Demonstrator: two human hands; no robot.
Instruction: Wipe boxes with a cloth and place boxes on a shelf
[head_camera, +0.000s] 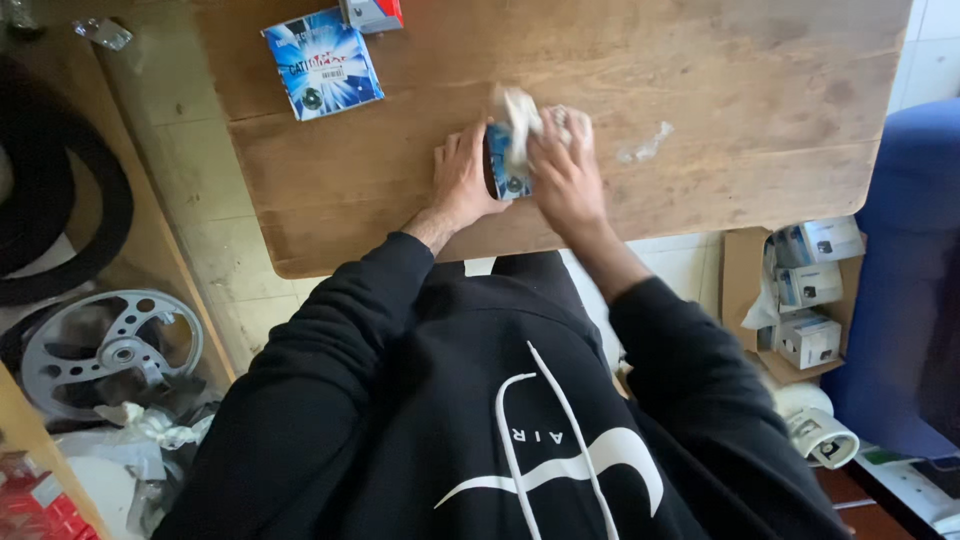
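Black hoodie (450, 420) fills foreground; both hands (515, 175) grip small blue box (507, 165) on surface (700, 90), wrapper (520, 115) blurred, box mostly hidden.

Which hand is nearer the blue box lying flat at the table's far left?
Left. The left hand is closer to the flat blue box, which lies up-left of it; the right hand is farther right.

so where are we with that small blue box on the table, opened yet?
Looks done: the small blue box is on the wooden table, steadied by the left hand. In hand: the right hand grips crumpled white wrapping at the box's top, apparently pulling it out. Left: whatever is inside is not visible yet, and a second blue box lies apart at the far edge, untouched.
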